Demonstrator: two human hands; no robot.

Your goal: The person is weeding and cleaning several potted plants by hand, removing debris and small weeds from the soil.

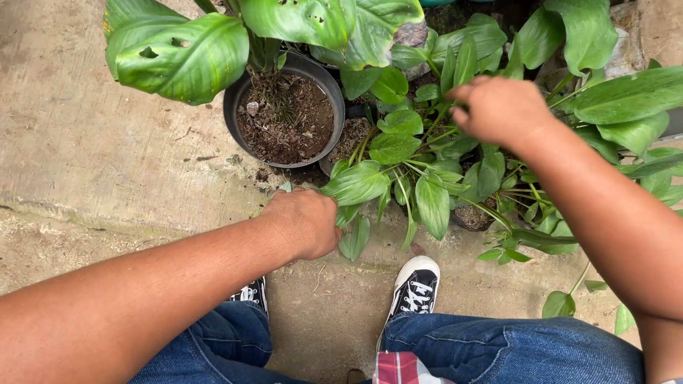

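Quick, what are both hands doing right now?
Left hand: closed, fingers curled among the leaves of the small leafy plant; what it grips cannot be told.
Right hand: closed, fingers down in the same plant's leaves; grip hidden.

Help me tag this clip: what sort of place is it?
Probably an outdoor garden corner or patio: a round black plastic pot of dark soil, dense green leafy plants and a rough, stained concrete floor under them.

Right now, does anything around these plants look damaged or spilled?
Yes. The big leaf over the black pot has ragged holes in it, and loose soil lies scattered on the concrete by the pot's base, near the left hand.
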